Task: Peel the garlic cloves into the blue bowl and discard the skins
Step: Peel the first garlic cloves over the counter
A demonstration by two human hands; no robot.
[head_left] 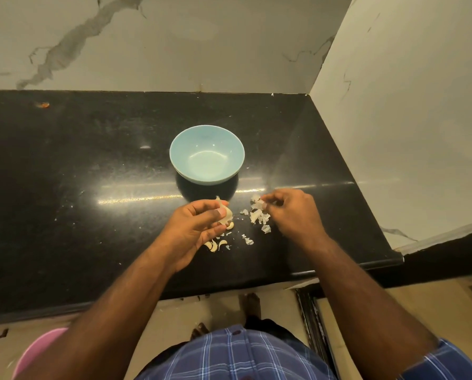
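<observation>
A light blue bowl [206, 154] stands on the black counter [92, 187] with nothing visible inside it. Just in front of it, my left hand [193, 229] grips a garlic clove cluster [226, 215] with papery skin sticking up. To the right, my right hand [292, 212] hovers over a pile of white skins [259, 215], its fingertips pinching a piece of skin. A few loose cloves [214, 246] lie on the counter under my left hand.
Small skin flakes [247, 239] are scattered between my hands. Marble walls close off the back and the right side. The counter's front edge runs just below my wrists. A pink round object [40, 349] sits on the floor at lower left.
</observation>
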